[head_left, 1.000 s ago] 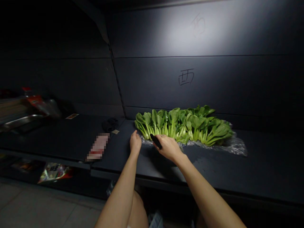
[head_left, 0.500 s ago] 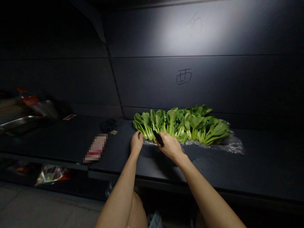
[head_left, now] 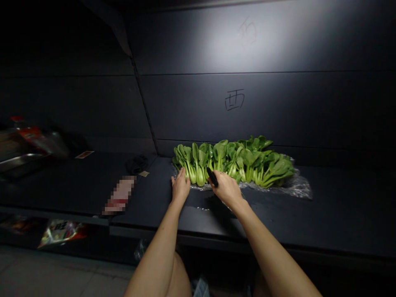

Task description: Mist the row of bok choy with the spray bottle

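A row of green bok choy (head_left: 220,153) stands packed on clear plastic wrap (head_left: 297,187), leaves up and pale stalk bases toward me. At its left end, my left hand (head_left: 180,186) lies with fingers stretched out against the stalks. My right hand (head_left: 227,187) is closed in front of the row's middle. Out of its thumb side sticks a short black rod-shaped thing (head_left: 212,177); the rest of it is hidden in the fist, so I cannot tell its kind.
The dark shelf (head_left: 278,222) meets a grey back panel (head_left: 192,107) with a handwritten character. To the left lie a blurred-out pinkish packet (head_left: 120,196), a black crumpled item (head_left: 136,164) and a small card (head_left: 144,174). A bright food bag (head_left: 60,231) sits on the lower shelf.
My left hand has gone from curled fingers to stretched ones, now against the leftmost bok choy. My right hand keeps its grip on the black rod. The view has turned slightly right.
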Demonstrator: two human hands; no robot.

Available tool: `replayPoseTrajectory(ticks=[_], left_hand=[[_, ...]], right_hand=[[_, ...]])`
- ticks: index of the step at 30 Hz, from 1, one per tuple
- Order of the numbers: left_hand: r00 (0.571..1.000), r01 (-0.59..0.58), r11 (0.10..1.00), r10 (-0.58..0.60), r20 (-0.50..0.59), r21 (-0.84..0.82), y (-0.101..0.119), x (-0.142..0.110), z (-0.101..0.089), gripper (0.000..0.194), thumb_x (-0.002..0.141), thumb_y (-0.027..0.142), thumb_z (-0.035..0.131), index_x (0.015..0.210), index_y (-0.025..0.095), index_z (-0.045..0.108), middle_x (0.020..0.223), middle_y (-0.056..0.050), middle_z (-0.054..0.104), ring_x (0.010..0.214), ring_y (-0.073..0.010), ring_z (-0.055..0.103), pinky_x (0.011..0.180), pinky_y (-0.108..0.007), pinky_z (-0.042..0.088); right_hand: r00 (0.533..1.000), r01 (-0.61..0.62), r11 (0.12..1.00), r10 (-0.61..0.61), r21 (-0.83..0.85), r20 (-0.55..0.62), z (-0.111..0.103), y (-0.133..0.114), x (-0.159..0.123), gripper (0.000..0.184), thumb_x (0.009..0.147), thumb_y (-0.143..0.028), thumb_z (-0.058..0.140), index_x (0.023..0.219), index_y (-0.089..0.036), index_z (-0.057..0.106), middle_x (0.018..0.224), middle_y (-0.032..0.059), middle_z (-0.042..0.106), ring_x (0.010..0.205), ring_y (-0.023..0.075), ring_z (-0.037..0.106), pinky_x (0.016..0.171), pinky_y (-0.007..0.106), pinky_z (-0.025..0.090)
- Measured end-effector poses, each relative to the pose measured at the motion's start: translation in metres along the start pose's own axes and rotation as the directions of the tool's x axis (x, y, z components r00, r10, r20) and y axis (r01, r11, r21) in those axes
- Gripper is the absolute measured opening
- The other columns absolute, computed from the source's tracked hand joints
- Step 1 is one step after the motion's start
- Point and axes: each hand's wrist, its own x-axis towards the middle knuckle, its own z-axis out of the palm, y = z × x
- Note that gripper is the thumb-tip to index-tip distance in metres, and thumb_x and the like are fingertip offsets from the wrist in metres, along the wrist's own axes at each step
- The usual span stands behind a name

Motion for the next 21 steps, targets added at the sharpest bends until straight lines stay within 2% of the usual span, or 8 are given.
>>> replayPoseTrajectory(ticks=[6, 11, 15, 21], left_hand=[[1.000, 0.028, 0.998, -0.028, 0.000, 0.063, 0.004, -0.001, 0.004, 0.052, 0.087, 0.014, 0.037, 0.139, 0.012, 0.043, 0.146, -0.019, 0.043, 0.135, -0.0284, 0.040, 0.113, -0.058, 0.020], [0.996, 0.071, 0.991, -0.065, -0.058, 0.110, 0.007, -0.002, 0.007, 0.054, 0.091, 0.029, 0.037, 0.140, 0.008, 0.040, 0.148, -0.023, 0.038, 0.139, -0.0299, 0.034, 0.112, -0.055, 0.024], [0.996, 0.035, 0.992, -0.025, -0.083, 0.119, 0.012, -0.004, 0.008, 0.060, 0.091, 0.034, 0.041, 0.142, 0.004, 0.035, 0.151, -0.024, 0.031, 0.141, -0.0314, 0.028, 0.113, -0.054, 0.023], [0.996, -0.015, 0.994, 0.025, -0.086, 0.111, 0.020, -0.007, 0.008, 0.061, 0.090, 0.034, 0.043, 0.143, 0.004, 0.035, 0.151, -0.024, 0.032, 0.142, -0.0322, 0.027, 0.113, -0.055, 0.021]], right_hand=[[1.000, -0.007, 1.000, 0.007, -0.004, -0.010, 0.000, 0.002, 0.000, 0.026, 0.095, -0.038, 0.042, 0.107, -0.019, 0.056, 0.103, 0.0098, 0.069, 0.095, 0.0213, 0.065, 0.073, 0.027, 0.042], [1.000, -0.015, 1.000, 0.016, 0.017, -0.019, 0.000, 0.006, -0.001, 0.024, 0.095, -0.036, 0.043, 0.108, -0.020, 0.056, 0.105, 0.0094, 0.068, 0.095, 0.0206, 0.064, 0.074, 0.027, 0.041], [0.999, -0.021, 1.000, 0.022, 0.022, -0.038, 0.000, 0.010, -0.002, 0.024, 0.095, -0.036, 0.042, 0.106, -0.020, 0.057, 0.102, 0.0089, 0.069, 0.092, 0.0209, 0.065, 0.073, 0.027, 0.041], [0.997, -0.026, 0.999, 0.029, 0.039, -0.069, -0.004, 0.011, -0.005, 0.024, 0.094, -0.036, 0.042, 0.106, -0.020, 0.057, 0.099, 0.0089, 0.069, 0.091, 0.0213, 0.064, 0.071, 0.027, 0.040]])
